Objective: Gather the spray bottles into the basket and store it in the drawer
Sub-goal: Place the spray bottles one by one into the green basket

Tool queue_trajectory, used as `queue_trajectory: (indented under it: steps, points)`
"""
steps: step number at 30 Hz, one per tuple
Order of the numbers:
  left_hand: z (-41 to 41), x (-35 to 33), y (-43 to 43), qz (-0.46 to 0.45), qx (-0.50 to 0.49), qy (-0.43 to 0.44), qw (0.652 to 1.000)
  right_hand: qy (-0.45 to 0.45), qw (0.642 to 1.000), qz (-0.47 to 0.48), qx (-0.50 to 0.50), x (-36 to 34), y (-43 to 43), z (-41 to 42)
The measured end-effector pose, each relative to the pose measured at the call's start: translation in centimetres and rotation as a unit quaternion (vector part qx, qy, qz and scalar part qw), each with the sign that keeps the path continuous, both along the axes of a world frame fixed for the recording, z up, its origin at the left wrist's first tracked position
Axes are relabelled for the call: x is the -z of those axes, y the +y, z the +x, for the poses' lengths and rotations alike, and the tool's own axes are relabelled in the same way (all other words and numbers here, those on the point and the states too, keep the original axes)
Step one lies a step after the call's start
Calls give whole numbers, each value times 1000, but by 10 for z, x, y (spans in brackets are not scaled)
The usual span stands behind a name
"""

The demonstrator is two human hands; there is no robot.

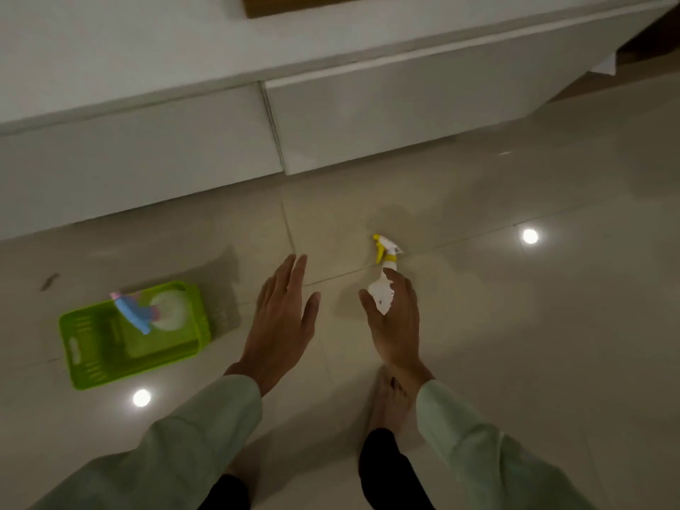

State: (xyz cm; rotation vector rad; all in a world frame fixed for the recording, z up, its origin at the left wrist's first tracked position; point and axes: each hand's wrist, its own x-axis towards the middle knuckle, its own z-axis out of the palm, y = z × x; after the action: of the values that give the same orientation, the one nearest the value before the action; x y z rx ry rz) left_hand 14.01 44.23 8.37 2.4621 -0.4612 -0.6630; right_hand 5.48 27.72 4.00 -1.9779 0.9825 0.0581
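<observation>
While both arms reach forward over the glossy beige tiled floor [515, 325], the right hand [395, 325] curls its grip around the body of a white plastic spray bottle with a yellow trigger head [384, 266]. Thumb on the bottle's left side, fingers wrapped over the right; nozzle end points away from the person, toward the cabinet. Whether the bottle's base touches the floor cannot be told.

Left hand [281, 318]: grip spread, fingers straight and together, thumb out, palm down, holding nothing. It hovers between the bottle and the basket, touching neither.

Lime-green slotted plastic basket [95, 362] sits on the floor to the left, well apart from the right hand, near the left hand. Inside it, at the far end, stands a white spray bottle with a blue and pink trigger head [147, 311], blurred.

Low white cabinet with two flat drawer fronts [386, 119] runs across the far side of the floor; both fronts look closed, with a narrow seam between them.

Pale green sleeves [191, 436] cover both forearms. Bare foot [390, 403] and dark trouser legs visible below the wrists. Two round light reflections on the tiles.
</observation>
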Motion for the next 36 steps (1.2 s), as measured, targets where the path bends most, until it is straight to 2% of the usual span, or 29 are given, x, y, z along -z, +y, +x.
queue_trajectory:
  steps: [4,8,13,17,21,27,32,36]
  points:
    - [-7,45,-57,23,30,40,998,94,995,26,4,54,-60,0]
    - [-3,100,-90,57,59,57,995,155,984,92,0,122,-97,11]
    - [4,152,-104,86,70,56,992,170,975,138,37,187,-107,24]
    - [5,163,-103,90,67,52,992,152,965,187,100,200,-105,27]
    - [2,134,-87,87,54,53,993,137,955,235,119,166,-95,27]
    - [1,41,-28,70,-1,47,996,31,958,266,100,47,-50,39]
    - [15,-35,51,55,-44,25,997,-20,966,257,20,-44,30,58]
    - [32,-72,139,52,-46,0,998,-58,960,274,-25,-91,119,75]
